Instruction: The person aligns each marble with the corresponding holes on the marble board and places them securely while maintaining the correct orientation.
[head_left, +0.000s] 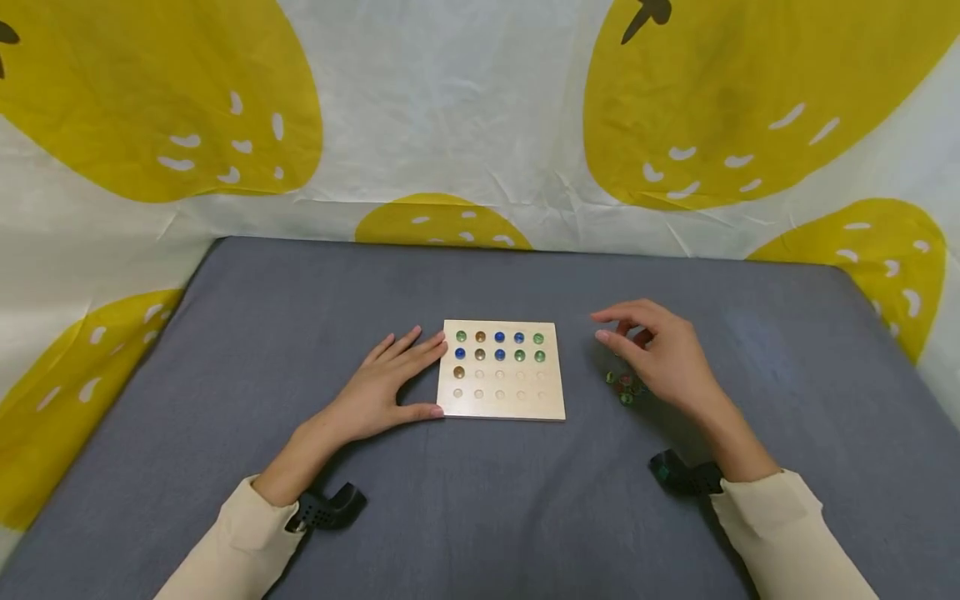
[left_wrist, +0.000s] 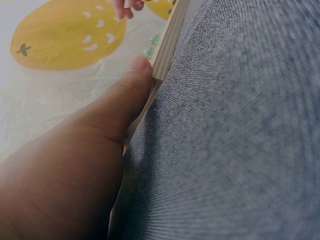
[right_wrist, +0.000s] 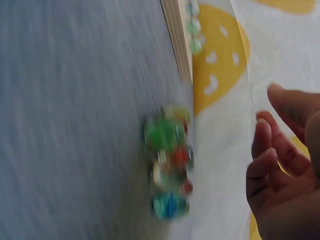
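Wooden board (head_left: 501, 371) lies mid-surface (head_left: 225, 350), its two far rows filled with marbles. I see my left hand (head_left: 382, 383) flat against its left edge, fingers straight; my right hand (head_left: 660, 350) hovers, loosely curled and holding nothing, above loose marbles (head_left: 624, 385).

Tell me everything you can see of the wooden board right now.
The wooden board is a pale, flat rectangle lying on the grey cloth. It has a grid of round dimples; the two far rows hold green, brown and blue marbles, the third row one brown marble, the rest are bare. The left hand rests against its left edge.
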